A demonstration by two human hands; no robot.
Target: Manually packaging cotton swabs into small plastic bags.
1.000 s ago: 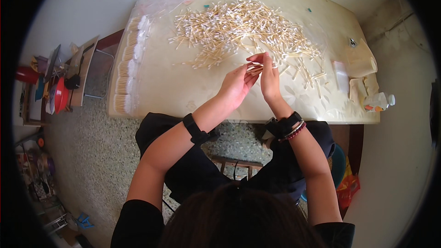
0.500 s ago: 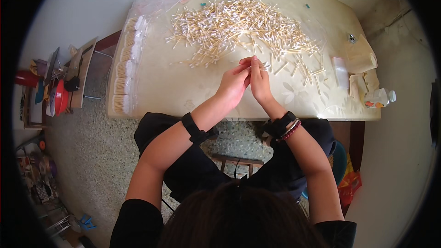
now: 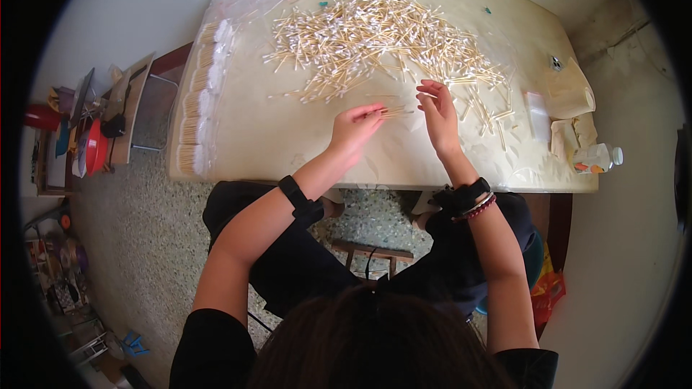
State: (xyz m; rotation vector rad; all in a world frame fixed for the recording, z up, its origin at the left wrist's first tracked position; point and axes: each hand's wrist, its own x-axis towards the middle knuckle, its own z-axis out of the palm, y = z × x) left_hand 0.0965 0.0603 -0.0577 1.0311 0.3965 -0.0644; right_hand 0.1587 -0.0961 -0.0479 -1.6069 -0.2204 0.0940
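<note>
Soft light brightens the bench [image 3: 274, 140] around my left grip [image 3: 355, 130]; below it, dark trousers [image 3: 299, 270] lose detail. Swab tips [image 3: 409, 110] just right of that grip blur slightly; farther out, edges bow toward black corners.

Homelike room: leaf-patterned tablecloth [image 3: 274, 148], speckled floor [image 3: 144, 245].

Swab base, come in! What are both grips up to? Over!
Left grip: closed on thin, tan-stemmed, white-tipped cotton swabs. Right grip: open, apparently empty. Beyond: loose heap of tan, white-tipped swabs, no obstacle seen.

Clear bottle [image 3: 595, 158], apparently a red basin [image 3: 95, 150]
</note>
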